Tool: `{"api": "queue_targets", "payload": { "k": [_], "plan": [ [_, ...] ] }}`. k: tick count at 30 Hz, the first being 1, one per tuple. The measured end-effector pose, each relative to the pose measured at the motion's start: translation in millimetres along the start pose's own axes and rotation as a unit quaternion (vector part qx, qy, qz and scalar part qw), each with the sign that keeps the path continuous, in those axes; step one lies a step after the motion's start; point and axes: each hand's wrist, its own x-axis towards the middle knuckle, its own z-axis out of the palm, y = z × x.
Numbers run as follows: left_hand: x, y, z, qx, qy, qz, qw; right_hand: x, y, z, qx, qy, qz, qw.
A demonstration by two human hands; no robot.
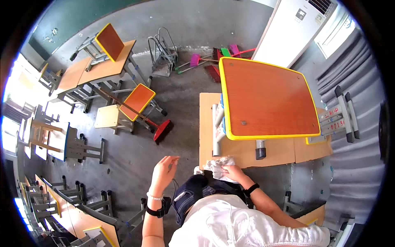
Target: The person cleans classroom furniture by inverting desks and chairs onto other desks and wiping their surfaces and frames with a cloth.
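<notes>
My right hand (233,173) grips a crumpled white cloth (216,165) at the near left corner of a wooden desk (208,123). On that desk an overturned stool (267,99), with a reddish-brown seat and yellow rim, lies with its metal legs pointing right. To the left, my left hand (165,169) is raised in the air beside the desk, its fingers loosely bent and apart. It touches nothing that I can see.
A red broom (163,131) leans across a stool (138,101) on the left. Further brooms and dustpans (214,72) lie by the back wall near a metal rack (161,53). More desks (108,61) stand left; a grey curtain (354,164) hangs at right.
</notes>
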Motion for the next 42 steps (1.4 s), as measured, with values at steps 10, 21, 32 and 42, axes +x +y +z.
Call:
{"api": "queue_targets", "payload": {
  "k": [10, 21, 32, 42],
  "plan": [
    [3, -40, 20, -0.21, -0.07, -0.009, 0.975, 42, -113, -62, 0.736, -0.076, -0.036, 0.671],
    [4, -49, 30, -0.565, -0.187, -0.15, 0.79, 41, -128, -73, 0.54, 0.006, 0.074, 0.838],
    [-5, -142, 15, -0.458, 0.059, -0.266, 0.846, -97, -154, -229, 0.036, 0.426, -0.126, 0.895],
    [-8, -141, 31, -0.226, 0.117, -0.167, 0.953, -101, 46, -338, 0.173, 0.599, 0.071, 0.779]
  ]
}}
